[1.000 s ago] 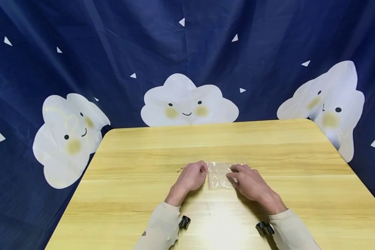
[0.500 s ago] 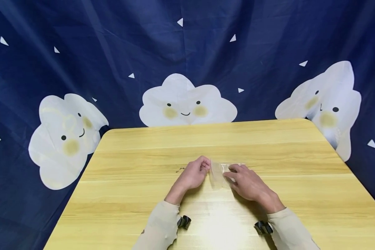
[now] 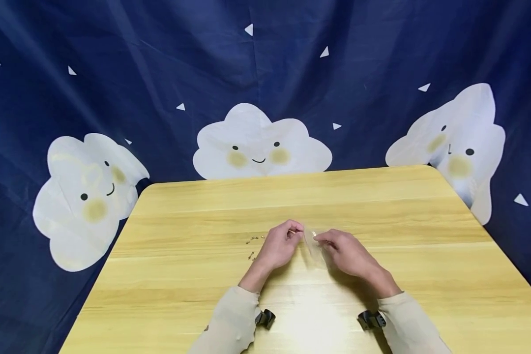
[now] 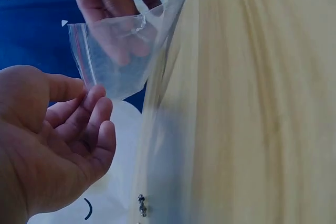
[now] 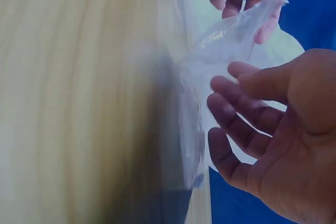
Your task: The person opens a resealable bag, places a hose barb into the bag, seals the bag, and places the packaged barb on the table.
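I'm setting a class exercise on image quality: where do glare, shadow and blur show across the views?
Head: strong glare on the table, low in frame; shadow below the right hand. Left wrist: soft table grain; small highlights on the clear bag. Right wrist: blurred grain, with a broad, soft-edged shadow.

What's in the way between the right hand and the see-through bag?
Nothing visible: the right hand is close beside the see-through bag, though whether they touch is unclear. The small metal bits lie beyond the left hand, not between them.
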A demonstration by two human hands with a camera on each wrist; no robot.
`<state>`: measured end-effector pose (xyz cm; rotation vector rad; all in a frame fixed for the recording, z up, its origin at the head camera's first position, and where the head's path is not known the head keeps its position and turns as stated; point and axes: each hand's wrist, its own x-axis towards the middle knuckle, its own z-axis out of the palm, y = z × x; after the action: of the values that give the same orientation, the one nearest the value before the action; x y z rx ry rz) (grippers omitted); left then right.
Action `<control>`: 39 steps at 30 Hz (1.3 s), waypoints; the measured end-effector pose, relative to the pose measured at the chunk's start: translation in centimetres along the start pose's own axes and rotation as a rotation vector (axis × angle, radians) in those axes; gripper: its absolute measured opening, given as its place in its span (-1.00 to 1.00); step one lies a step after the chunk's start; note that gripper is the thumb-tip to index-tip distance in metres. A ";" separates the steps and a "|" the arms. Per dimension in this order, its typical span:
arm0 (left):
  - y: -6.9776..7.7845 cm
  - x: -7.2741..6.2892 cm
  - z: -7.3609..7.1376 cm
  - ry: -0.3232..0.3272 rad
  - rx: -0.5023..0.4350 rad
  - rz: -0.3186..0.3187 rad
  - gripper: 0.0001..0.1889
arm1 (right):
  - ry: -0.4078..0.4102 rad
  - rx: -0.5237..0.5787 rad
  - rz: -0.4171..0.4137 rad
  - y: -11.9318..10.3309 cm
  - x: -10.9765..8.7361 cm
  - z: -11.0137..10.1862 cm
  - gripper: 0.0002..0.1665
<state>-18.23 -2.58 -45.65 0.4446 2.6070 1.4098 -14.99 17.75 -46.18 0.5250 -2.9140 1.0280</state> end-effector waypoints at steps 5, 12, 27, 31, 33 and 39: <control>0.2 0.1 0.4 0.017 -0.052 -0.040 -0.87 | -0.023 0.131 0.085 -0.4 0.2 -0.1 -0.69; 0.6 0.1 0.5 0.039 -0.171 -0.074 -0.89 | -0.043 0.270 0.219 -0.9 0.7 0.0 -0.67; 0.7 0.2 0.9 0.053 -0.344 -0.102 -0.84 | -0.044 0.590 0.325 -1.3 1.3 0.0 -0.65; 0.8 0.2 0.9 0.072 -0.349 -0.077 -0.83 | -0.040 0.651 0.316 -1.4 1.4 -0.2 -0.61; 0.8 0.2 0.9 0.082 -0.342 -0.067 -0.84 | -0.042 0.670 0.302 -1.4 1.4 -0.3 -0.59; 0.9 0.0 0.7 0.088 -0.288 -0.078 -0.89 | -0.051 0.706 0.272 -1.3 1.5 -0.3 -0.62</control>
<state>-17.89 -1.54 -45.31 0.2459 2.3991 1.7769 -15.98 16.54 -44.93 0.1427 -2.6357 2.1181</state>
